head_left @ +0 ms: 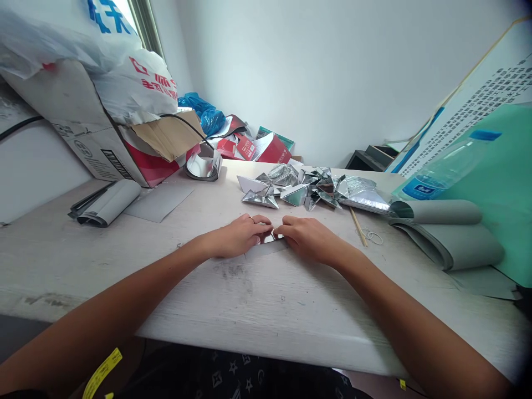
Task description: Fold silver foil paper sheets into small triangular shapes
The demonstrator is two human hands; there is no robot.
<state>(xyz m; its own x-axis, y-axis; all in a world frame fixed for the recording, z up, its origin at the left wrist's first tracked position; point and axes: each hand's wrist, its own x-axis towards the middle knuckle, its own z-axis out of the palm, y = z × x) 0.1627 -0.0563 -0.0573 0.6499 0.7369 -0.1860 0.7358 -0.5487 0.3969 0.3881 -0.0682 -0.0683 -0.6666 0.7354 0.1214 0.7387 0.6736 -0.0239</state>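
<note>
My left hand [239, 235] and my right hand [310, 238] meet at the middle of a pale wooden table [257, 305]. Both press down with curled fingers on a small silver foil sheet [268, 246] lying flat between them; only its near edge and a bit between the fingertips show. Just beyond the hands lies a heap of folded silver foil pieces [299, 188], several of them triangular.
A thin wooden stick [358, 226] and rubber bands [373, 236] lie right of my right hand. Rolled grey sheets [449, 233] and a plastic bottle [444, 169] sit at the right. A cardboard box [95, 133], bags and a tape roll [203, 165] crowd the back left.
</note>
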